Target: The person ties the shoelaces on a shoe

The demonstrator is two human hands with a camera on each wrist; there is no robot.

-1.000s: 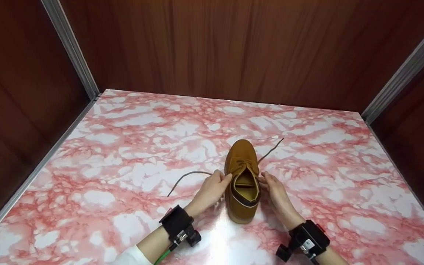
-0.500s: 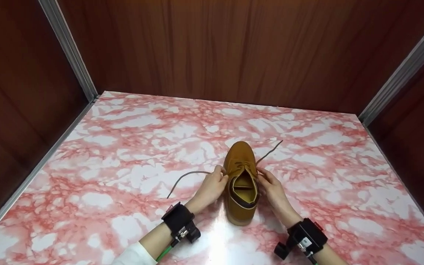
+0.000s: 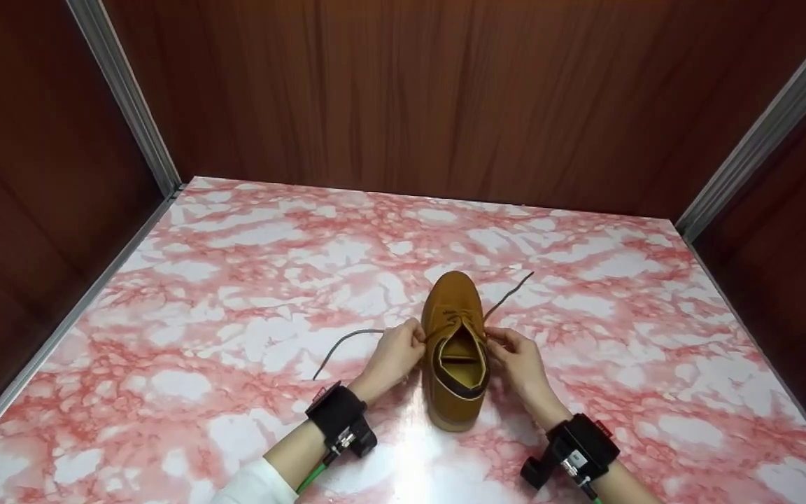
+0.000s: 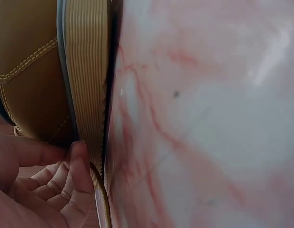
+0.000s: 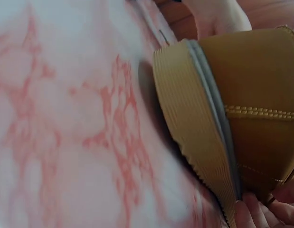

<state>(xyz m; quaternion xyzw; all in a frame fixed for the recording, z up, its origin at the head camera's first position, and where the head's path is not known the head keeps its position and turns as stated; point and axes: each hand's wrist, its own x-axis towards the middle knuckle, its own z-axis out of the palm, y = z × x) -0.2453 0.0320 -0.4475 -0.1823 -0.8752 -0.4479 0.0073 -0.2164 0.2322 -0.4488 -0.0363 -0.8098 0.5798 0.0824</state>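
A tan lace-up shoe (image 3: 455, 301) stands upright, toe pointing away, its ribbed sole (image 4: 87, 71) flat on the table. At its left side my left hand (image 3: 394, 353) pinches the shoelace between thumb and fingertips; the lace's free end (image 3: 338, 343) curves out to the left. My right hand (image 3: 520, 360) is at the right side by the eyelets, thumb and fingers together on the lace there. The other lace end (image 3: 511, 292) runs out to the upper right. In the right wrist view, the right fingertips (image 5: 253, 209) are partly cut off by the frame, beside the sole.
The table (image 3: 235, 280) has a red and white marbled top. Dark wood-grain panels (image 3: 410, 98) stand behind and at both sides, with metal posts (image 3: 126, 98) at the corners. Black camera straps (image 3: 336, 413) are round both wrists.
Both hands have shifted slightly along the shoe's sides, and the left fingers now pull the lace a little outward from the eyelets. The shoe stays in place; the view tilts slightly.
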